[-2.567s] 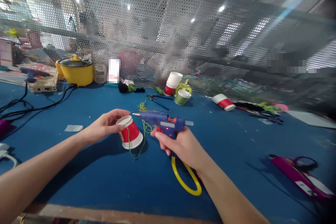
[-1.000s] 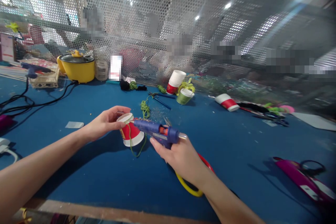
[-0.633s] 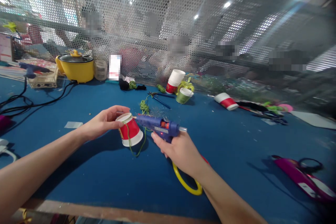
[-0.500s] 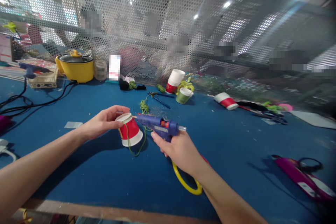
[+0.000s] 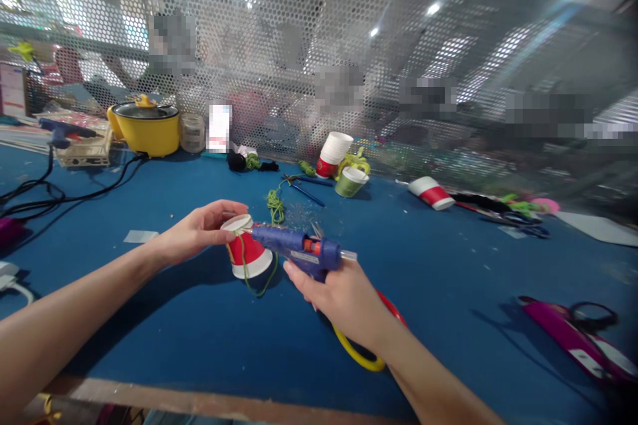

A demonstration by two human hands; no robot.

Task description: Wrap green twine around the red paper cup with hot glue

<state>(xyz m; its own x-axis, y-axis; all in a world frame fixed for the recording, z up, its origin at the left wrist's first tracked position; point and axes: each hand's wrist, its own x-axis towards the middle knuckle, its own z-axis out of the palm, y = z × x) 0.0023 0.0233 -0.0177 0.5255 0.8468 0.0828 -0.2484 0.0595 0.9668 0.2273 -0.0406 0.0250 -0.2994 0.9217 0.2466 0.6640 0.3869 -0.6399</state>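
My left hand (image 5: pixel 204 231) grips a red and white paper cup (image 5: pixel 250 255) near its narrow end, which faces up; the cup leans slightly. A strand of green yarn (image 5: pixel 244 256) hangs down the cup's side and loops toward a small tangle of yarn (image 5: pixel 274 206) behind. In my right hand (image 5: pixel 339 289) is a blue hot glue gun (image 5: pixel 294 246), a clear glue stick poking from its back. The gun's nozzle is at the cup's upper edge, by the yarn; whether it touches cannot be made out. Scissors with red and yellow handles (image 5: pixel 366 360) lie partly under my right wrist.
Stacked paper cups (image 5: pixel 335 149), a green-wrapped cup (image 5: pixel 351 182) and a tipped cup (image 5: pixel 431 193) are at the back. A yellow pot (image 5: pixel 149 129) and another glue gun (image 5: pixel 64 131) are at left. A purple device (image 5: pixel 573 335) lies right. Perforated metal (image 5: pixel 279 33) borders the table.
The glue gun has shifted slightly left and down, its nozzle now against or over the cup's upper edge and yarn. My left hand and the cup have barely moved.
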